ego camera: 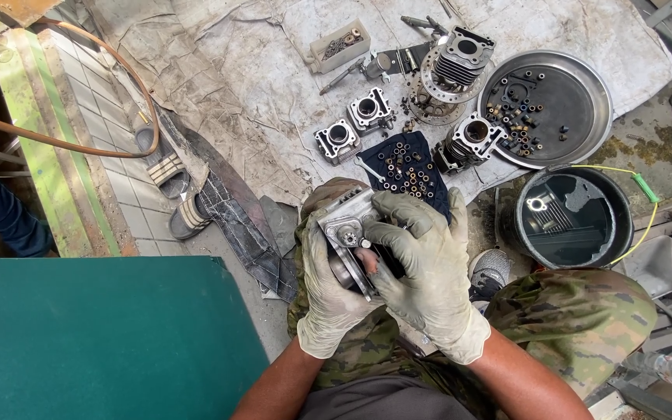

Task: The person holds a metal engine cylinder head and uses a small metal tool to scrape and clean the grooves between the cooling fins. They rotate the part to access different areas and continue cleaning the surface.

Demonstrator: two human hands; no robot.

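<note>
Cradling a grey metal engine part over the lap, both gloved hands busy in the head view. Left hand cupped underneath and along the near side, fingers wrapped around the casting and grasping it, seemingly to steady the weight. Right hand clamped over the top and far side, fingers curled onto the upper edge, thumb pressed in towards the dark opening at the middle, as though to turn or probe it. Held well up off the ground, close to the body, just above the camouflage trousers, probably for a close look. Spread out beyond on a dirty grey tarp: two small finned cylinder blocks side by side, another finned cylinder just beside a round metal tray dotted with small nuts and fittings, kept together so nothing rolls off. Dark blue cloth directly ahead of the hands, covered in little brass-coloured pieces, within easy reach. Black bucket to the right, dark liquid inside, something pale showing at the surface. Green surface at lower left, sandals lying near the tarp's edge.
</note>
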